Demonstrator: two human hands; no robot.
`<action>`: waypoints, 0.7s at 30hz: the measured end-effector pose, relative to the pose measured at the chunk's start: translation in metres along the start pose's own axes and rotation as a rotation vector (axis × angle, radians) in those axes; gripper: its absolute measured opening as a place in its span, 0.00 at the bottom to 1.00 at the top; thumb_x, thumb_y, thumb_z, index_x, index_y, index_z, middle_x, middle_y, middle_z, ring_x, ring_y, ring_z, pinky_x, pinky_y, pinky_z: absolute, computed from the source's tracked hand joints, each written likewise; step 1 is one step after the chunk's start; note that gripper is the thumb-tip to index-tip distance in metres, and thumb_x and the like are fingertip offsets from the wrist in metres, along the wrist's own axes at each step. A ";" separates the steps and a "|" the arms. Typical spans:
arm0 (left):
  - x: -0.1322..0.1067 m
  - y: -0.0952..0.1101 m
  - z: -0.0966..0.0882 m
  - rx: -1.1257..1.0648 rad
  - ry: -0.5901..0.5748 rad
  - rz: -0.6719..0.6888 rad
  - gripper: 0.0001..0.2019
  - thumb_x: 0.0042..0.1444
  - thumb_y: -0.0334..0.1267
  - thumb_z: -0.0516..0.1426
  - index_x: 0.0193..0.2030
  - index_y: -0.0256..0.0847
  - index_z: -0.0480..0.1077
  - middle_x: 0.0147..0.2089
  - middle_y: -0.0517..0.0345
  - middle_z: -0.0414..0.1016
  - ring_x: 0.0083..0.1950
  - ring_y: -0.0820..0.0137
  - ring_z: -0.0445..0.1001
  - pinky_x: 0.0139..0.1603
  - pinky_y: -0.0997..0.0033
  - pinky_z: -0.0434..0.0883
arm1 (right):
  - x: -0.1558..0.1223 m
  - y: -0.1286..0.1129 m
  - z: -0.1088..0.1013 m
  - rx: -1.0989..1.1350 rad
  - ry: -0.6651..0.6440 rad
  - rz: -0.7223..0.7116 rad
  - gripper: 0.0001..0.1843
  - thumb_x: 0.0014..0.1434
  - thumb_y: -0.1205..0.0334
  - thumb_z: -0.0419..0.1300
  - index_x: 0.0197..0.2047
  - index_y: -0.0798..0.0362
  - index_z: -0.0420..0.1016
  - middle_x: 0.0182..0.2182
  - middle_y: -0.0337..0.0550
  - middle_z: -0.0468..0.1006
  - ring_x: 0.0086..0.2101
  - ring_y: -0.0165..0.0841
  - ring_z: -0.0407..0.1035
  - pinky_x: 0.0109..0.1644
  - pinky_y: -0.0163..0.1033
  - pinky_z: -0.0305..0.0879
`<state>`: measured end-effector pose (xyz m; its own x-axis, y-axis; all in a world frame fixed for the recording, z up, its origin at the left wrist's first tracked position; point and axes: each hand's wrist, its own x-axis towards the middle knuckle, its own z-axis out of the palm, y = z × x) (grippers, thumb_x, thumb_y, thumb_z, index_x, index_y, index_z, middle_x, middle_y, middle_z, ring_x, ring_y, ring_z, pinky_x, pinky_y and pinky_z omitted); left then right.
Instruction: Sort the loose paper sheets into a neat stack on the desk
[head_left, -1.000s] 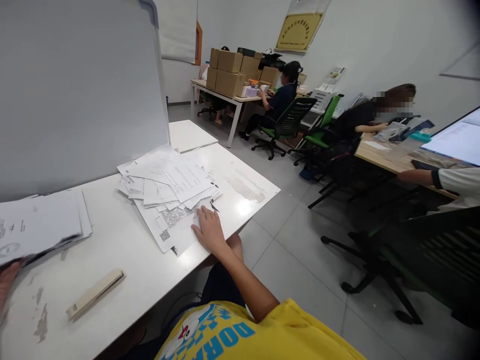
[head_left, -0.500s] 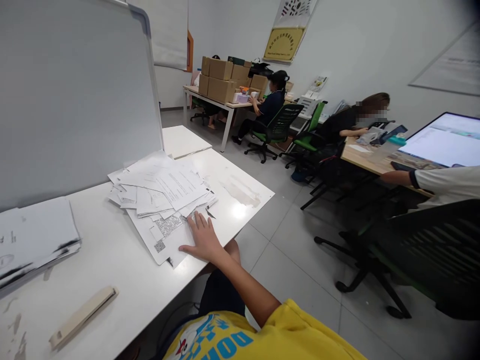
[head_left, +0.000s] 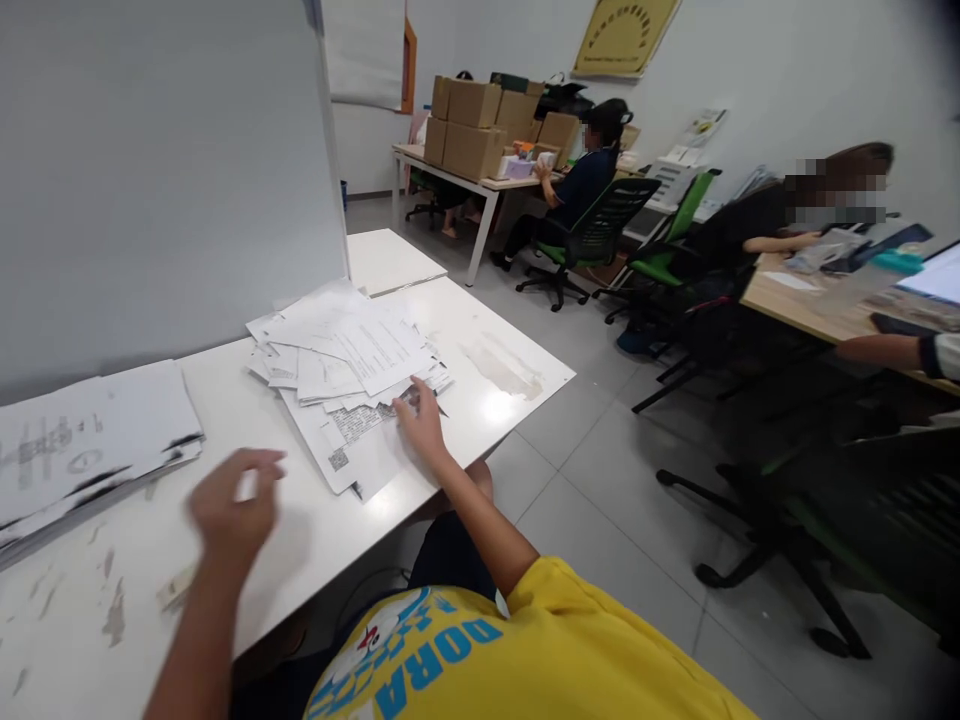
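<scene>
My right hand (head_left: 421, 423) lies flat with fingers stretched out on the near edge of a loose pile of printed papers (head_left: 352, 365) spread on the white table (head_left: 495, 365). My left hand (head_left: 234, 503) hovers above the table's near side, slightly blurred, with loosely bent fingers apart and nothing in it. A beige bar-shaped thing (head_left: 176, 588) lies on the table and shows only partly behind my left forearm. A second stack of papers (head_left: 90, 445) rests at the table's left.
A large whiteboard (head_left: 150, 170) stands along the table's far side. Across the aisle, people sit on green office chairs (head_left: 600, 235) at desks, one stacked with cardboard boxes (head_left: 472, 125). A dark chair (head_left: 862, 500) stands close at right, beside a wooden desk (head_left: 795, 300).
My left hand has come up into view above the table's near side. My right hand slid a little further up onto the paper pile. The camera shifted.
</scene>
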<state>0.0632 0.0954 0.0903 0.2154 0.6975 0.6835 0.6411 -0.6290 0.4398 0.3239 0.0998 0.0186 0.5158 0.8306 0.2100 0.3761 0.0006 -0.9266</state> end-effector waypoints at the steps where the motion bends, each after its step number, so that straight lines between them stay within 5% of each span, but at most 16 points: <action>1: 0.003 0.007 0.014 -0.009 -0.049 0.031 0.15 0.66 0.45 0.51 0.40 0.38 0.75 0.34 0.56 0.77 0.34 0.70 0.75 0.36 0.70 0.72 | 0.004 0.001 0.003 0.082 0.035 0.059 0.31 0.64 0.50 0.54 0.66 0.53 0.61 0.53 0.52 0.71 0.48 0.39 0.69 0.54 0.46 0.68; 4: 0.019 0.031 0.059 -0.003 -0.331 0.032 0.17 0.67 0.43 0.47 0.44 0.40 0.75 0.43 0.53 0.80 0.42 0.67 0.77 0.41 0.69 0.73 | 0.018 0.001 0.004 0.091 0.146 0.094 0.28 0.62 0.52 0.54 0.63 0.54 0.63 0.49 0.51 0.70 0.47 0.38 0.68 0.54 0.45 0.67; 6: 0.038 0.037 0.093 0.093 -0.410 0.036 0.19 0.65 0.41 0.47 0.54 0.38 0.72 0.53 0.47 0.78 0.56 0.59 0.74 0.55 0.60 0.72 | 0.028 0.000 0.002 -0.059 0.230 0.030 0.28 0.61 0.53 0.55 0.62 0.53 0.63 0.54 0.54 0.67 0.55 0.43 0.63 0.60 0.50 0.61; 9: 0.071 0.023 0.140 0.170 -0.390 -0.014 0.27 0.61 0.38 0.48 0.65 0.29 0.63 0.68 0.38 0.66 0.72 0.52 0.59 0.70 0.51 0.58 | 0.047 0.002 -0.001 -0.268 0.246 -0.022 0.32 0.59 0.52 0.58 0.65 0.53 0.61 0.64 0.59 0.58 0.64 0.49 0.52 0.67 0.57 0.50; 12: 0.096 -0.005 0.174 0.225 -0.323 -0.103 0.30 0.62 0.41 0.48 0.68 0.24 0.58 0.71 0.31 0.58 0.74 0.47 0.54 0.72 0.45 0.53 | 0.066 0.011 -0.002 -0.351 0.161 0.055 0.38 0.57 0.50 0.60 0.66 0.56 0.59 0.67 0.63 0.58 0.66 0.54 0.49 0.67 0.63 0.46; 17: 0.097 -0.029 0.189 0.183 -0.213 -0.088 0.25 0.64 0.45 0.46 0.59 0.30 0.67 0.63 0.33 0.69 0.68 0.49 0.63 0.68 0.45 0.57 | 0.080 0.027 -0.010 -0.319 0.089 0.172 0.31 0.56 0.52 0.61 0.60 0.57 0.67 0.58 0.60 0.71 0.59 0.50 0.61 0.65 0.57 0.55; 21: 0.092 -0.039 0.192 0.084 -0.155 -0.039 0.20 0.64 0.45 0.45 0.41 0.35 0.73 0.40 0.37 0.76 0.52 0.50 0.72 0.57 0.45 0.63 | 0.085 0.030 -0.015 -0.225 0.206 0.127 0.21 0.56 0.58 0.60 0.52 0.55 0.72 0.53 0.55 0.73 0.56 0.45 0.63 0.63 0.50 0.59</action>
<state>0.1993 0.2498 0.0245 0.2961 0.7698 0.5655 0.7094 -0.5737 0.4094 0.3903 0.1623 0.0132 0.7058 0.6858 0.1777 0.4476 -0.2373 -0.8622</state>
